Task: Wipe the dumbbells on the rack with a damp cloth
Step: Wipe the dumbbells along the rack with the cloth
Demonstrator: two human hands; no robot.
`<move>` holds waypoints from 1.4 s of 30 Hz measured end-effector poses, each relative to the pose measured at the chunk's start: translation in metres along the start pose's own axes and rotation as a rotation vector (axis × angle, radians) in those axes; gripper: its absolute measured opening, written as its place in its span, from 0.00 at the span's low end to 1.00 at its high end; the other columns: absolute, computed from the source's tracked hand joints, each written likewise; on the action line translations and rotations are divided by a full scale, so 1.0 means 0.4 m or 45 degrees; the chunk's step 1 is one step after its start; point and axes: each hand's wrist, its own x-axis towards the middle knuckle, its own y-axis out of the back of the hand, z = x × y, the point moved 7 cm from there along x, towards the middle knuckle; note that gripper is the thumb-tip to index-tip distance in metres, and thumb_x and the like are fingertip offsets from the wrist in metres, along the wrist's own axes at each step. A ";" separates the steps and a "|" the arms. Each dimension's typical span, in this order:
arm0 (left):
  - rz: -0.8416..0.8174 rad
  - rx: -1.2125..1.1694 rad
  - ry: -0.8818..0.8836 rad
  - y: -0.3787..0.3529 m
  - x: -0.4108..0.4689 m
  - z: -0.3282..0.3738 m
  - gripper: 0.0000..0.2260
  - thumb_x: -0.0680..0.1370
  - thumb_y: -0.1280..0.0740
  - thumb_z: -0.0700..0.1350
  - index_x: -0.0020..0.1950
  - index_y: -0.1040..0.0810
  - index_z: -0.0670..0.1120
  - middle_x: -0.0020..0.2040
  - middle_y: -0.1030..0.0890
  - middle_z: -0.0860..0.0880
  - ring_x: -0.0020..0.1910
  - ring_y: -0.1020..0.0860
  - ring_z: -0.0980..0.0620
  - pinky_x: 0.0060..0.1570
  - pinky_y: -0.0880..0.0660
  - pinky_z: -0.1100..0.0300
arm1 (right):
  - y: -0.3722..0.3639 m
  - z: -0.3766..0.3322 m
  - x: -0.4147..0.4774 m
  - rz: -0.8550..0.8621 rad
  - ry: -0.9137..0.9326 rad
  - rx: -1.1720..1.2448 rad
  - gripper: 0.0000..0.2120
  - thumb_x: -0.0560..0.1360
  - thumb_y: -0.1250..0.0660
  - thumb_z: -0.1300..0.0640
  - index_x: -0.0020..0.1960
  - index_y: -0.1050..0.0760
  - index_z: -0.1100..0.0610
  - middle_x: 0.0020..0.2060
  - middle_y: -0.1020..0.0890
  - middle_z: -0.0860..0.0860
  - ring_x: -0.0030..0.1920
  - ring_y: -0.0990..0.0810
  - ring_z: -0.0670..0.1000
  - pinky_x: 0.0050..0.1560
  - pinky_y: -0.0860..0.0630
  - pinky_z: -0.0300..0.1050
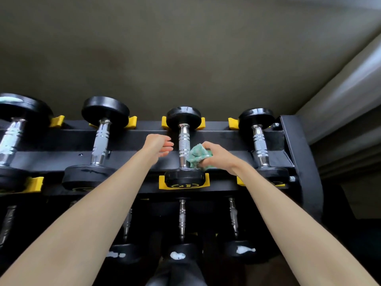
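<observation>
Gripping bunched cloth (199,155) in right hand (218,155), against right side of dumbbell (184,145) handle. Holding left hand (158,144) loosely spread just left of handle.

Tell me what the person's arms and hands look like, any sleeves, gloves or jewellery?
The left arm and right arm are bare all the way up, with no sleeves in view. The left hand and right hand wear no gloves, and no watch, bracelet or ring shows on either.
</observation>
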 end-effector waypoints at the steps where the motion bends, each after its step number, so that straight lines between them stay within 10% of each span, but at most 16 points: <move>1: -0.014 0.063 0.031 0.002 -0.003 -0.010 0.09 0.81 0.44 0.38 0.52 0.25 0.40 0.38 0.23 0.45 0.33 0.25 0.52 0.32 0.29 0.64 | 0.001 -0.006 -0.004 -0.016 -0.005 -0.003 0.13 0.69 0.32 0.68 0.50 0.30 0.61 0.44 0.24 0.50 0.42 0.26 0.47 0.41 0.28 0.36; 17: -0.234 0.548 0.189 0.007 -0.079 -0.048 0.09 0.80 0.44 0.41 0.45 0.28 0.39 0.37 0.20 0.43 0.36 0.23 0.51 0.39 0.25 0.61 | 0.012 -0.095 -0.080 0.071 0.104 -0.086 0.16 0.67 0.30 0.67 0.41 0.33 0.51 0.47 0.24 0.50 0.46 0.27 0.49 0.47 0.31 0.44; 23: -0.150 0.535 0.067 0.004 -0.098 -0.045 0.10 0.81 0.46 0.38 0.43 0.29 0.40 0.20 0.23 0.48 0.32 0.24 0.52 0.32 0.27 0.63 | 0.009 -0.094 -0.122 0.229 0.129 -0.138 0.17 0.67 0.29 0.65 0.39 0.34 0.47 0.48 0.23 0.52 0.50 0.26 0.53 0.50 0.28 0.50; 32: -0.197 0.450 -0.019 0.002 -0.110 -0.047 0.11 0.81 0.45 0.37 0.56 0.25 0.36 0.35 0.22 0.44 0.35 0.24 0.52 0.42 0.24 0.62 | -0.024 -0.065 -0.183 0.086 0.093 0.630 0.21 0.61 0.32 0.66 0.53 0.27 0.60 0.44 0.21 0.54 0.45 0.21 0.51 0.44 0.22 0.44; 35: -0.273 0.456 0.032 0.006 -0.102 -0.045 0.10 0.80 0.43 0.36 0.57 0.26 0.37 0.38 0.20 0.42 0.38 0.22 0.51 0.51 0.25 0.58 | 0.037 -0.043 -0.143 0.361 0.038 0.982 0.20 0.66 0.34 0.70 0.57 0.28 0.63 0.45 0.21 0.54 0.47 0.21 0.53 0.42 0.21 0.44; 42: -0.350 0.404 0.139 0.008 -0.060 -0.038 0.07 0.81 0.45 0.37 0.52 0.28 0.38 0.41 0.21 0.39 0.39 0.21 0.46 0.37 0.23 0.56 | 0.064 -0.078 0.025 0.664 0.025 0.612 0.15 0.69 0.31 0.68 0.44 0.33 0.53 0.41 0.25 0.49 0.48 0.24 0.51 0.49 0.23 0.48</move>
